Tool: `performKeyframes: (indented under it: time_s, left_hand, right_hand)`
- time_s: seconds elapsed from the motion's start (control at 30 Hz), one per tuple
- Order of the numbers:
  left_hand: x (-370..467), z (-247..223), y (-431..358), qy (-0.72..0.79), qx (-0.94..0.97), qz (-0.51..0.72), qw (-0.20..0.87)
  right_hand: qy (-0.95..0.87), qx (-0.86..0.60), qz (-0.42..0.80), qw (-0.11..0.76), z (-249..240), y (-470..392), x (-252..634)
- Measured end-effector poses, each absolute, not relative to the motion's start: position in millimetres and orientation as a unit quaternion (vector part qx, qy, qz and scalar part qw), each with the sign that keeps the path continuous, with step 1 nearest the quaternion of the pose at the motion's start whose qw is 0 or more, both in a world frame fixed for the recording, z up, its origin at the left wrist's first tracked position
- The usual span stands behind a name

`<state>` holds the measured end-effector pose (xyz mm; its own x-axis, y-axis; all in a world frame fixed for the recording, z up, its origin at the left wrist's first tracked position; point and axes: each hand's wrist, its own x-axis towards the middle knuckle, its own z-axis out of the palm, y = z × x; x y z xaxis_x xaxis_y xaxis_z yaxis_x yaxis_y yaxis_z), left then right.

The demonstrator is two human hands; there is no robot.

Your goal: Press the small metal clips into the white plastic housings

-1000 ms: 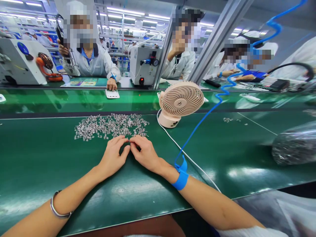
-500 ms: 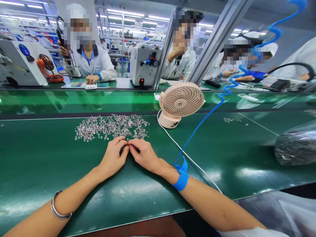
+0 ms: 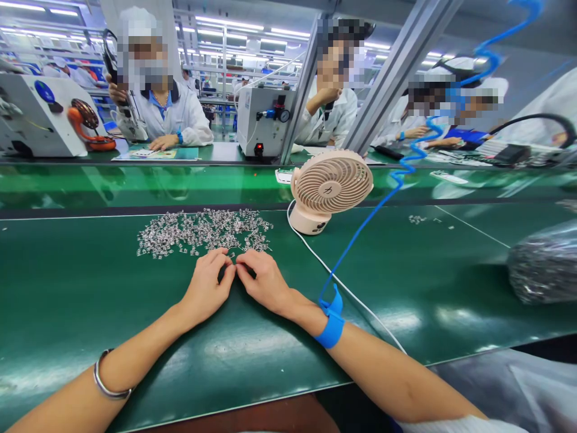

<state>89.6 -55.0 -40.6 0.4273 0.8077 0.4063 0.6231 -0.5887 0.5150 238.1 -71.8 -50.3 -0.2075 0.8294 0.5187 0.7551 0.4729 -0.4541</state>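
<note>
A spread-out pile of small, shiny metal-looking parts point(image 3: 198, 233) lies on the green work surface point(image 3: 81, 270). At its near edge my left hand point(image 3: 210, 276) has its thumb and fingertips pinched together. My right hand point(image 3: 261, 276) meets it fingertip to fingertip, also pinched. Whatever sits between the fingers is too small to make out. A blue wrist strap point(image 3: 331, 325) with a coiled blue cord is around my right wrist, and a metal bangle point(image 3: 104, 379) is on my left forearm.
A beige desk fan point(image 3: 331, 189) stands right of the pile, its white cable point(image 3: 356, 297) running toward me. A dark plastic-wrapped bundle point(image 3: 545, 264) lies at the far right. Beyond a green conveyor strip point(image 3: 90, 186), co-workers point(image 3: 162, 114) sit among white machines point(image 3: 264, 120).
My fingertips have parted very slightly; the hands otherwise stay in place. The coiled blue cord has swung left. Across the strip, a co-worker's hand has shifted over the bench.
</note>
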Motion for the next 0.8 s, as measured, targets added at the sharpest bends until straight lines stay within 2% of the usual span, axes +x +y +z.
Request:
performKeyframes:
  time_s: [0.8]
  left_hand:
    - [91.0,-37.0,-54.7,0.406,0.850,0.289,0.172]
  right_hand:
    - [-0.764,-0.528,0.067,0.366,-48.6,-73.8,236.8]
